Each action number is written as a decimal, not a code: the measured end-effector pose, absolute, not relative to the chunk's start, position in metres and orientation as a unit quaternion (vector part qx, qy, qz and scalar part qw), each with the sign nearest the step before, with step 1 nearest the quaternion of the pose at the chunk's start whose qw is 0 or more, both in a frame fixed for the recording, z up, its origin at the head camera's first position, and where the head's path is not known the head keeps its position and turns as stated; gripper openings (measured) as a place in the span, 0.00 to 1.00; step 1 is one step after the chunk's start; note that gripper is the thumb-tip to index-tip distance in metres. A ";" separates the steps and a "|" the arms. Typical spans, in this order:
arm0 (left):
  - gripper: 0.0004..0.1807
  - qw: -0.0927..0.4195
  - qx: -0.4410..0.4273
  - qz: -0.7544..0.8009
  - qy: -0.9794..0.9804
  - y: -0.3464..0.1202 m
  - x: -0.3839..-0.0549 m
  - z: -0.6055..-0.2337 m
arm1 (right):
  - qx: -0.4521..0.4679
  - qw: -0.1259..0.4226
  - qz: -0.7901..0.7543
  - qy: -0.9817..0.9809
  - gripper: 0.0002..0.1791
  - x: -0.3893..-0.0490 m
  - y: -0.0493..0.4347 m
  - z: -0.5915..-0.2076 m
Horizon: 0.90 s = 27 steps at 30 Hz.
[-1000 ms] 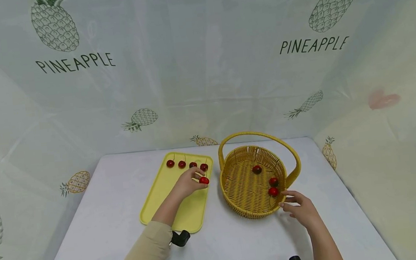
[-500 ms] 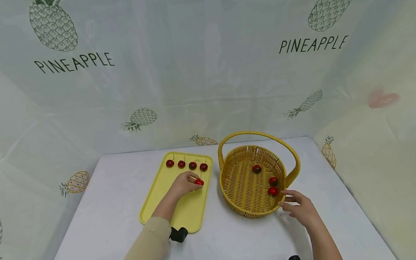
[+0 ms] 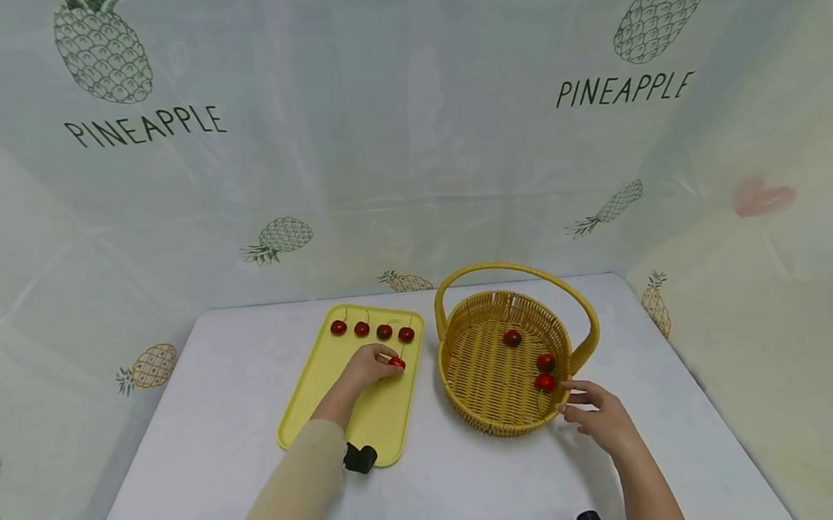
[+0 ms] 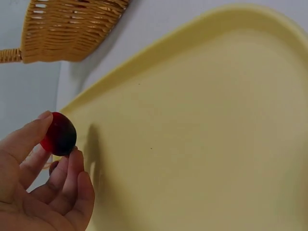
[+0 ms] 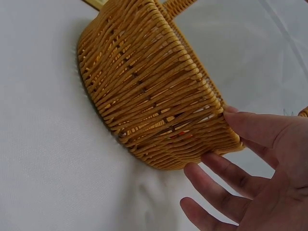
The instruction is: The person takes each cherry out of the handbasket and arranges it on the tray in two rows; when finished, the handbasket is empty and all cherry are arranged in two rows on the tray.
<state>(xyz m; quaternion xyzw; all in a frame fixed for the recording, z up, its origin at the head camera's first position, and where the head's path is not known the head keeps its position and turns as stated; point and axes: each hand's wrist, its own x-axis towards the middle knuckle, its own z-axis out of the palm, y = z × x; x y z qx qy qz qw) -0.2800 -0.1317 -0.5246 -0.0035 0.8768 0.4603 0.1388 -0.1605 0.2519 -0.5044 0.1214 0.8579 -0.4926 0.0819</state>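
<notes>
My left hand (image 3: pixel 368 368) pinches a red cherry (image 4: pixel 61 135) between thumb and fingers, over the right part of the yellow tray (image 3: pixel 373 436). Beyond that hand, several dark red cherries (image 3: pixel 384 332) with stems lie in a row along the tray's far end. To the right stands a round wicker basket (image 5: pixel 149 82) with a tall handle. Inside it are three cherries, one (image 3: pixel 512 338) toward the back and two near the right wall. My right hand (image 3: pixel 603 419) holds the basket's rim at its near right side, thumb and index finger at the edge, other fingers loosely spread.
The white table (image 3: pixel 484 496) carries the tray and basket side by side, with a narrow gap between them. The basket handle (image 3: pixel 515 265) arches up over the far side. A cloth printed with pineapples (image 3: pixel 106 55) hangs behind and around the table.
My left hand has drawn slightly left and lower over the tray with the cherry, uncovering the row behind it. My right hand stays at the basket rim.
</notes>
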 end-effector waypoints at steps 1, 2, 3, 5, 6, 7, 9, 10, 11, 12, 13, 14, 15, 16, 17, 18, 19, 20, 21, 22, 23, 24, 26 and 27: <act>0.16 0.138 -0.003 0.458 0.878 -0.132 -0.281 -0.526 | 0.123 0.082 -0.493 0.858 0.26 -0.160 0.252 -0.504; 0.16 0.138 -0.003 0.456 0.879 -0.133 -0.283 -0.528 | 0.124 0.083 -0.493 0.857 0.26 -0.160 0.252 -0.504; 0.16 0.138 -0.004 0.455 0.880 -0.133 -0.284 -0.529 | 0.124 0.084 -0.494 0.857 0.26 -0.160 0.252 -0.504; 0.16 0.138 -0.004 0.450 0.882 -0.133 -0.286 -0.531 | 0.125 0.084 -0.494 0.856 0.26 -0.160 0.251 -0.504; 0.16 0.138 -0.003 0.447 0.884 -0.133 -0.287 -0.532 | 0.126 0.084 -0.494 0.856 0.26 -0.160 0.251 -0.505; 0.16 0.138 -0.001 0.443 0.886 -0.134 -0.288 -0.533 | 0.128 0.084 -0.494 0.856 0.25 -0.160 0.251 -0.505; 0.16 0.140 0.003 0.438 0.888 -0.133 -0.289 -0.533 | 0.127 0.083 -0.494 0.856 0.25 -0.160 0.251 -0.505; 0.15 0.141 0.006 0.438 0.888 -0.133 -0.290 -0.533 | 0.128 0.083 -0.494 0.856 0.25 -0.160 0.252 -0.505; 0.15 0.143 0.008 0.437 0.888 -0.133 -0.291 -0.534 | 0.127 0.082 -0.494 0.856 0.25 -0.160 0.252 -0.505; 0.15 0.145 0.011 0.437 0.887 -0.133 -0.291 -0.534 | 0.127 0.082 -0.494 0.856 0.25 -0.161 0.252 -0.505; 0.15 0.148 0.013 0.439 0.886 -0.133 -0.292 -0.534 | 0.126 0.081 -0.494 0.857 0.25 -0.160 0.252 -0.505; 0.15 0.151 0.015 0.440 0.885 -0.132 -0.293 -0.534 | 0.127 0.082 -0.495 0.856 0.25 -0.161 0.252 -0.505; 0.15 0.153 0.017 0.440 0.885 -0.132 -0.294 -0.534 | 0.127 0.082 -0.495 0.856 0.25 -0.161 0.252 -0.505; 0.14 0.156 0.018 0.439 0.885 -0.132 -0.294 -0.534 | 0.129 0.082 -0.496 0.855 0.25 -0.161 0.251 -0.505; 0.14 0.157 0.019 0.438 0.885 -0.132 -0.295 -0.534 | 0.129 0.082 -0.497 0.854 0.25 -0.161 0.251 -0.505; 0.14 0.158 0.020 0.436 0.886 -0.132 -0.296 -0.535 | 0.129 0.082 -0.498 0.854 0.25 -0.161 0.251 -0.504; 0.14 0.158 0.020 0.433 0.887 -0.131 -0.297 -0.535 | 0.129 0.082 -0.499 0.853 0.25 -0.161 0.251 -0.504; 0.14 0.158 0.021 0.430 0.889 -0.132 -0.298 -0.536 | 0.130 0.082 -0.499 0.853 0.25 -0.161 0.251 -0.504; 0.14 0.157 0.021 0.426 0.891 -0.132 -0.298 -0.536 | 0.128 0.082 -0.500 0.853 0.25 -0.161 0.252 -0.504; 0.14 0.158 0.021 0.424 0.892 -0.131 -0.299 -0.537 | 0.128 0.082 -0.501 0.852 0.25 -0.161 0.252 -0.504; 0.14 0.158 0.021 0.422 0.893 -0.131 -0.300 -0.537 | 0.126 0.082 -0.501 0.852 0.25 -0.161 0.252 -0.504; 0.14 0.158 0.021 0.420 0.893 -0.131 -0.300 -0.538 | 0.127 0.083 -0.501 0.852 0.25 -0.161 0.252 -0.504; 0.14 0.162 0.020 0.419 0.893 -0.131 -0.301 -0.539 | 0.126 0.084 -0.502 0.852 0.25 -0.161 0.252 -0.504; 0.14 0.163 0.021 0.418 0.894 -0.131 -0.301 -0.539 | 0.126 0.085 -0.502 0.851 0.25 -0.161 0.252 -0.503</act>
